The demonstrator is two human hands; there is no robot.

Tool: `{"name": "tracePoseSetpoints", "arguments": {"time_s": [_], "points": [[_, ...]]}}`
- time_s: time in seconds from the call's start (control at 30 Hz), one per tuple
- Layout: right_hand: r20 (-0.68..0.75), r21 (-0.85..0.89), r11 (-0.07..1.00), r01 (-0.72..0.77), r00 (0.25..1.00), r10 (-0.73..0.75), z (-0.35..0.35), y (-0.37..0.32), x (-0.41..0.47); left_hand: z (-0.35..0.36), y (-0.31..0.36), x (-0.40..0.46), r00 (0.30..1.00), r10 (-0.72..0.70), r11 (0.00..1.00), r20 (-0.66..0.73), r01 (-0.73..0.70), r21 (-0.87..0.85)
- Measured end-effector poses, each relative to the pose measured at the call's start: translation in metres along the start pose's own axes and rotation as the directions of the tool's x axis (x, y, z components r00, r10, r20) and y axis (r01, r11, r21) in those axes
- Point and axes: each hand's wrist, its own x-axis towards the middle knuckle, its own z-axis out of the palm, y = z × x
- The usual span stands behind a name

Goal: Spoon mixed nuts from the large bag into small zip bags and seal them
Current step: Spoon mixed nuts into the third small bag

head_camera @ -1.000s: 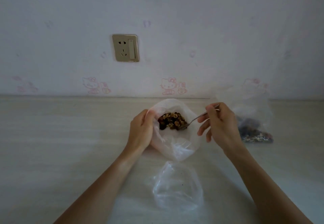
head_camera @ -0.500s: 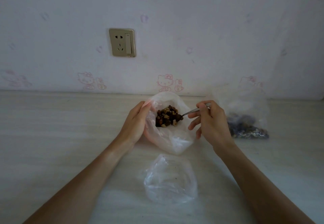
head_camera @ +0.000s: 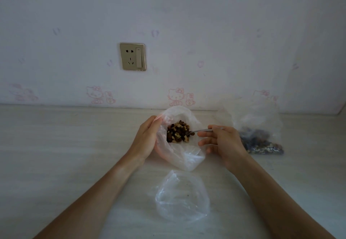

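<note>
- The left hand (head_camera: 146, 139) grips the rim of a thin plastic bag (head_camera: 184, 156) near the middle of the bench (head_camera: 56, 154), its fingers curled over the left side of the mouth to keep it open.
- A heap of mixed nuts (head_camera: 178, 131) shows inside that mouth, brown and pale pieces together.
- The right hand (head_camera: 222, 141) pinches the handle of a small metal spoon (head_camera: 198, 131) between thumb and fingers; its bowl lies at the right side of the heap, apparently touching it.
- An empty clear bag (head_camera: 182, 195) lies flat toward the near edge of the bench, just below the held one, with its mouth unsealed as far as the film shows.
- Another bag with dark nuts (head_camera: 260, 141) sits toward the far right edge of the bench, slumped, well apart from both hands.
- The film looks light, soft and slippery, so it probably collapses unless it is held at the rim; a pinch on one side of the mouth is the sensible hold.
- The nuts are loose and hard, likely to roll off a shallow spoon if it tilts.
- Whether the held bag is the large one or a small zip bag cannot be told.
</note>
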Motion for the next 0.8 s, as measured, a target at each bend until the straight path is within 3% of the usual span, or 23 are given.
{"name": "tracePoseSetpoints", "arguments": {"time_s": [0.27, 0.47, 0.63, 0.8], "points": [[-0.009, 0.060, 0.998, -0.018, 1.000, 0.019, -0.002, -0.002, 0.002, -0.001, 0.005, -0.004, 0.999, 0.030, 0.999, -0.016, -0.030, 0.015], [-0.025, 0.058, 0.998, 0.021, 0.999, -0.020, -0.002, -0.005, -0.001, -0.013, 0.019, -0.011, 0.999, 0.005, 0.998, 0.048, -0.009, 0.070], [-0.032, 0.059, 0.995, 0.078, 0.997, -0.077, -0.001, -0.008, -0.008, -0.028, 0.024, -0.031, 0.997, -0.062, 0.987, -0.045, 0.068, 0.146], [-0.023, 0.067, 0.992, 0.106, 0.994, -0.105, 0.001, -0.007, -0.018, -0.037, 0.023, -0.066, 0.965, 0.057, 0.935, -0.256, 0.038, 0.353]]}}
